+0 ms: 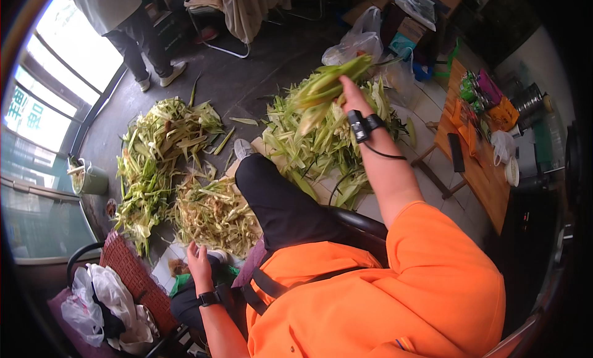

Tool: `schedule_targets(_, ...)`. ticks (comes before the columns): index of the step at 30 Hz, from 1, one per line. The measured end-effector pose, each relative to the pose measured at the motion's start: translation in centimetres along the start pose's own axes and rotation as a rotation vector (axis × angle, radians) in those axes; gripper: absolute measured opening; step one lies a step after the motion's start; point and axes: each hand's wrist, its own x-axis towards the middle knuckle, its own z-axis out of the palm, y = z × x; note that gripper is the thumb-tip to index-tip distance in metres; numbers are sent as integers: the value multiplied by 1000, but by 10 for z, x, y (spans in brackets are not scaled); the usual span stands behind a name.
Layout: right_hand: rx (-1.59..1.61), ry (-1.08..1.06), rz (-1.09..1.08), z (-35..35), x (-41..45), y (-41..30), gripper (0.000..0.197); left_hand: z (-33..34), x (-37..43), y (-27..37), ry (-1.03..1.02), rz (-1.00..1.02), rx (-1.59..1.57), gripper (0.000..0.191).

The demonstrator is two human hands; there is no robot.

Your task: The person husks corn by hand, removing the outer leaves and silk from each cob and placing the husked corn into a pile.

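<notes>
My right hand (350,94), stretched out over a pile of green corn husks (319,136), grips a bunch of corn husks (329,82); whether a cob is inside cannot be told. My left hand (200,265) is held above my left leg, its fingers apart and nothing in it. Just beyond it lies a heap of paler husks and corn silk (217,214), with a larger heap of husks (153,159) on the dark floor behind. A band with a small device sits on each of my wrists.
A wooden table (482,173) with packets and a dark phone-like object stands at right. Clear plastic bags (356,45) lie behind the green pile. At left are a green bucket (92,178) and a chair holding bags and cloth (134,274). Another person (134,38) stands by the glass doors.
</notes>
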Motion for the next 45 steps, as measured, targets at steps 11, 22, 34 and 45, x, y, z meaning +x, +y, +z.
schedule_targets(11, -487, 351, -140, -106, 37, -77, 75, -1, -3, 29, -32, -188, 32, 53)
schedule_targets(22, -485, -113, -250, -96, 143, -70, 14, -37, 24, 13, 18, -100, 22, 38)
schedule_targets(34, -1172, -546, -682, 339, 72, -141, 44, -93, 92, 25, 60, -75, -193, 36)
schedule_targets(45, -1449, -1066, -327, 462, 26, 304, 41, -84, 158, 65, -214, -56, -255, 35)
